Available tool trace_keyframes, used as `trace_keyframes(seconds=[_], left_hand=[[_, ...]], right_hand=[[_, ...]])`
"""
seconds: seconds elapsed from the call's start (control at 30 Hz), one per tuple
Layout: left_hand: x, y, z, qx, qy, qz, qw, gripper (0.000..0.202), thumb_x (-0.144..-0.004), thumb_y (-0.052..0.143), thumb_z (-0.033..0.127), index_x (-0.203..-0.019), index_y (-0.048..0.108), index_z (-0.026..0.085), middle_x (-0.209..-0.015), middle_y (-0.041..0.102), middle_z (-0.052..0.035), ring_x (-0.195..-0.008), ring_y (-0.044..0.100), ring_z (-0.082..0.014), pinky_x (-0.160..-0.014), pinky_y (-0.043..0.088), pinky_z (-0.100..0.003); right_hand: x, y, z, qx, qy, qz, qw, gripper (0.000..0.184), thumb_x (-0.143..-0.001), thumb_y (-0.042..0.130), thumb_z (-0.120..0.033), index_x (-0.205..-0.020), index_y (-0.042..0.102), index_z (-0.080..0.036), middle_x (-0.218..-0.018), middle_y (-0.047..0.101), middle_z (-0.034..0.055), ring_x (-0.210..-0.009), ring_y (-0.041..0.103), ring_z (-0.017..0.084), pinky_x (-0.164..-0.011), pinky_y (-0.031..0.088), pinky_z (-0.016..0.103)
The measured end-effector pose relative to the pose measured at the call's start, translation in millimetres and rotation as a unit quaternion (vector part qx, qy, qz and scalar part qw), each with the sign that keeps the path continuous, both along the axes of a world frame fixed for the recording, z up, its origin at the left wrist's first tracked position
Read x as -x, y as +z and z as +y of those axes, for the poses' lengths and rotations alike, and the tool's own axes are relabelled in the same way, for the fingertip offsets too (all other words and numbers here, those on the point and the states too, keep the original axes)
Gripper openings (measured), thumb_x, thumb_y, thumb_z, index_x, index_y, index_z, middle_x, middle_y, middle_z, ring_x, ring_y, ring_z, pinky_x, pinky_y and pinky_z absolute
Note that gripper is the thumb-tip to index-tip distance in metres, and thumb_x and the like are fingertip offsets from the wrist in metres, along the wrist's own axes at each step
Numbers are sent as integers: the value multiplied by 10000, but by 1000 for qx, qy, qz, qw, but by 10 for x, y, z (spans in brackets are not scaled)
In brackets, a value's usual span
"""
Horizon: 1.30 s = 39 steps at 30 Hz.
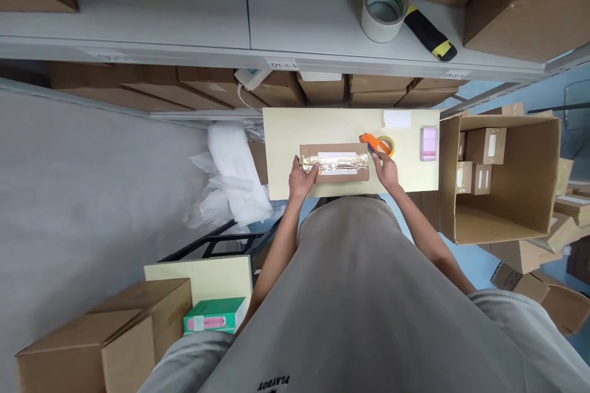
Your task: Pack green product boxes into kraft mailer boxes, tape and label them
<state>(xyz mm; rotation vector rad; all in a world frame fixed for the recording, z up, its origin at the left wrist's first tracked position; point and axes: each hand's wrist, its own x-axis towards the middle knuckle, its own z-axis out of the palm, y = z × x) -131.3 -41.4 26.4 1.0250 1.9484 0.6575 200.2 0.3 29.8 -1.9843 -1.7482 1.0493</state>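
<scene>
A small brown cardboard box lies on a pale yellow table, with shiny clear tape and a white label along its top. My left hand presses on the box's left end, thumb on the tape. My right hand grips an orange tape dispenser with a clear tape roll at the box's right end.
A pink phone and a white slip lie on the table's right. A large open carton with several small boxes stands to the right. On the shelf above sit a tape roll and a black-yellow knife. White wrapping lies left.
</scene>
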Motion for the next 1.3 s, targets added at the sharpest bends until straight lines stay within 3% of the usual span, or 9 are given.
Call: trace_keyframes(seconds=[0.13,0.3,0.43,0.6,0.77,0.9,1.0,1.13,1.3], left_hand=[[-110,111,141,-38,41,34,998,1023,-952,866,557,-1758,447,86,-1848,430,-264,-1766,369,-401,-1468,305,-516],[-211,251,335,-58,58,49,995,994,-971,833,439,-1771,395,45,-1849,398,-303,-1778,328,-433,-1494,227,-567],[-310,376,387,-114,47,52,991,898,-1002,802,470,-1747,461,103,-1815,468,-274,-1758,379,-414,-1481,277,-573],[-704,641,407,-168,-36,-10,985,595,-1061,736,521,-1573,680,222,-1678,658,-195,-1671,528,-396,-1402,424,-628],[-1141,1114,581,-248,-114,-130,953,481,-1111,684,508,-1515,722,252,-1496,790,-155,-1447,740,-326,-1284,577,-546],[-1127,1492,1049,-343,-32,-175,922,679,-1126,665,577,-1691,560,214,-1523,753,-195,-1332,788,-287,-1204,632,-475],[-915,1681,1532,-364,-9,-185,913,798,-1118,641,659,-1753,482,203,-1605,697,-219,-1369,774,-305,-1189,636,-459],[-650,1781,1880,-335,-5,-167,927,818,-1132,599,679,-1770,464,187,-1751,580,-222,-1500,703,-343,-1257,590,-471],[-486,1547,1573,-300,0,-146,943,751,-1161,559,620,-1781,469,206,-1797,534,-208,-1619,600,-353,-1335,514,-513]], right_hand=[[-66,-253,114,-21,35,-114,993,521,-1087,611,-431,-1489,633,-100,-1500,726,307,-1400,669,437,-1224,508,621],[66,-479,198,12,19,-137,990,433,-997,583,-153,-1413,693,-100,-1223,821,235,-1261,725,368,-1317,422,589],[56,-398,214,-4,-6,-116,993,384,-1009,502,-142,-1294,758,-173,-1045,825,159,-1130,761,337,-1227,519,556],[-39,83,213,-123,-10,-98,988,356,-1073,518,-298,-1308,749,-162,-1145,831,196,-1161,766,383,-1140,589,603],[234,915,444,-331,73,-32,940,374,-1169,532,-412,-1417,713,-197,-1192,829,180,-1122,785,361,-1130,604,616],[736,1572,1039,-384,150,-25,911,455,-1196,447,-394,-1552,639,-186,-1329,808,207,-1226,759,366,-1209,550,637],[1138,1906,1685,-378,193,-34,905,505,-1191,439,-385,-1611,594,-151,-1399,782,226,-1302,721,377,-1251,511,633],[1532,2049,2470,-343,248,-44,905,488,-1191,447,-370,-1608,602,-172,-1353,788,182,-1365,688,362,-1296,481,602],[1737,1927,2916,-318,283,-47,904,528,-1134,546,-321,-1618,599,-114,-1447,748,226,-1464,625,405,-1347,428,673]])
